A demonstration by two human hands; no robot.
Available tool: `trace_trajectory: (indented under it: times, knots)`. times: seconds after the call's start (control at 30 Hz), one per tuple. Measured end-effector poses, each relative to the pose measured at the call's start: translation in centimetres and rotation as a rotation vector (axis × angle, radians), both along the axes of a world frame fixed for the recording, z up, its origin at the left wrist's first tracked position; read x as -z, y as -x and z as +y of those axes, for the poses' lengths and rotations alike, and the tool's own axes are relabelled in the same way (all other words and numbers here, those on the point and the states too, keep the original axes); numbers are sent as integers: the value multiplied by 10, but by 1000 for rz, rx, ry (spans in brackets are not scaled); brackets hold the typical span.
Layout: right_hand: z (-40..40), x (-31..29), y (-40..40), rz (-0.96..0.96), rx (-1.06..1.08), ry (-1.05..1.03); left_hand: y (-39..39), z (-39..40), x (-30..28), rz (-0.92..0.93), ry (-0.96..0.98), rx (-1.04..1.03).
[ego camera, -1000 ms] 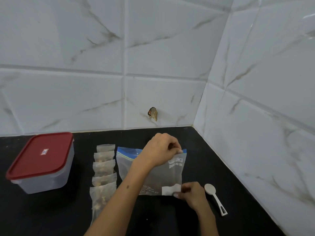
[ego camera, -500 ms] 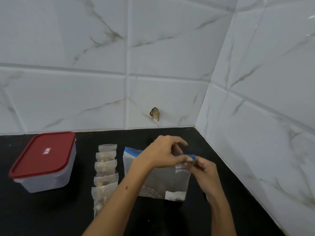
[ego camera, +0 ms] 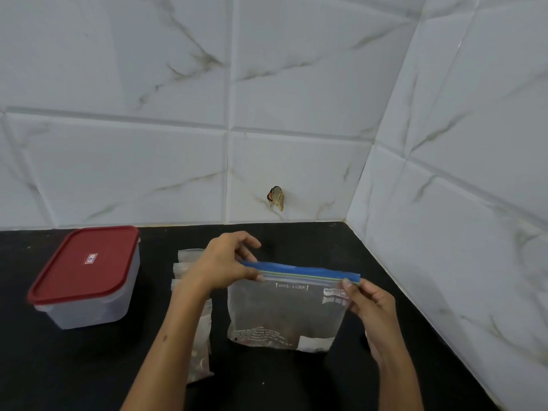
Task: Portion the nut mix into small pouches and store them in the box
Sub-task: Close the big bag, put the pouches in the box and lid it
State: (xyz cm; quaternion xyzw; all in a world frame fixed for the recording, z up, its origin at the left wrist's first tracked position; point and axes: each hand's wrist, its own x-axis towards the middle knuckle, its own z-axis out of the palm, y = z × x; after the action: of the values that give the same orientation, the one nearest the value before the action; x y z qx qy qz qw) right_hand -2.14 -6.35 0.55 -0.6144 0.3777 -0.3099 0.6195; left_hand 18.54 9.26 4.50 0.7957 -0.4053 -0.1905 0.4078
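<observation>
A large clear zip bag with a blue seal strip stands upright on the black counter, nearly empty of nut mix. My left hand pinches the left end of the blue strip. My right hand pinches the right end, so the top edge is stretched between them. A column of several small filled pouches lies flat to the left of the bag, partly hidden under my left forearm. The clear storage box with its red lid on sits at the left.
The black counter ends at white marble-tiled walls behind and to the right, forming a corner. A small brown fixture sticks out of the back wall. The white spoon seen earlier is hidden behind my right hand.
My right hand left the bag's bottom corner, rose to the seal strip and slid to its right end. The bag went from lying flat to standing upright, held by both hands.
</observation>
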Motion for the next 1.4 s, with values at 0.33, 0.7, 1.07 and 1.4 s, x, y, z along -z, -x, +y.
trace_trajectory:
  times: [0.33,0.7,1.07,1.4]
  knots:
    - [-1,-3,1,0,126,-37,-1,12,23,295,206,-8]
    - [43,-60,-50,367,-316,811,6,16,35,482,333,-23]
    - [46,-71,-91,564,-631,703,13,25,37,475,431,-26]
    - [43,-66,-97,530,-622,797,17,16,47,389,487,-79]
